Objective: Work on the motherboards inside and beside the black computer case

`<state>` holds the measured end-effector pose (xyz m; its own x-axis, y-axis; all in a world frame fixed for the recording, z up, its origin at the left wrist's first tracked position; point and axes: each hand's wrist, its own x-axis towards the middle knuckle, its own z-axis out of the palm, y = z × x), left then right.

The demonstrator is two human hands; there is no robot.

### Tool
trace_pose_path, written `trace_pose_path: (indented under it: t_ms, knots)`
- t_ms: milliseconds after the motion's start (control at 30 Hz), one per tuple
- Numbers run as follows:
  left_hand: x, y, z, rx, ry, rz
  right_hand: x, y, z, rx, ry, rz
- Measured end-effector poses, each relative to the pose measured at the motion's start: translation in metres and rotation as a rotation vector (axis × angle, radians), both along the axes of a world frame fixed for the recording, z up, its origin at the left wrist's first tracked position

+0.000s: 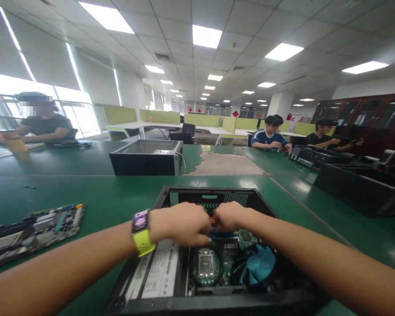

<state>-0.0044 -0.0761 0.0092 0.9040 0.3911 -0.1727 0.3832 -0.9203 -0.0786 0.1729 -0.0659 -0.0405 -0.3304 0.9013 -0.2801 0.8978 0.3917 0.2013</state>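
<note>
An open black computer case (171, 195) lies on the green table in front of me. Both my hands reach into it. My left hand (181, 224), with a yellow-strapped watch (141, 232) on the wrist, is closed in a fist over the case's middle. My right hand (228, 216) is closed too, knuckle to knuckle with the left. Between them shows a small orange-red part (211, 220) that I cannot make out. Below the hands lie the motherboard's CPU socket (206, 263) and a blue fan (260, 265).
A loose motherboard (36, 228) lies on the table at the left. Another open case (146, 158) stands further back, and more black cases (358, 186) at the right. Three other people sit at the far tables.
</note>
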Motion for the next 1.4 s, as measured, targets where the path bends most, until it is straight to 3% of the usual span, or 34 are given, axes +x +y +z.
trace_pose_path:
  t_ms: [100, 200, 267, 433, 833, 1400]
  knots:
    - [0.052, 0.025, -0.013, 0.128, 0.224, 0.130, 0.008, 0.015, -0.018, -0.110, -0.088, -0.032]
    - [0.092, 0.042, -0.038, 0.087, 0.445, 0.199, 0.017, 0.021, -0.027, -0.165, -0.118, -0.035]
    - [0.104, 0.049, -0.054, 0.057, 0.503, 0.213, 0.019, 0.023, -0.031, -0.171, -0.121, -0.026]
    - [0.102, 0.056, -0.074, 0.031, 0.547, 0.216, 0.015, 0.029, -0.036, -0.158, -0.115, 0.007]
    - [0.102, 0.060, -0.083, 0.055, 0.448, 0.249, 0.022, 0.032, -0.033, -0.095, -0.064, 0.046]
    - [0.103, 0.056, -0.072, 0.004, 0.441, 0.238, 0.022, 0.032, -0.035, -0.076, -0.079, 0.016]
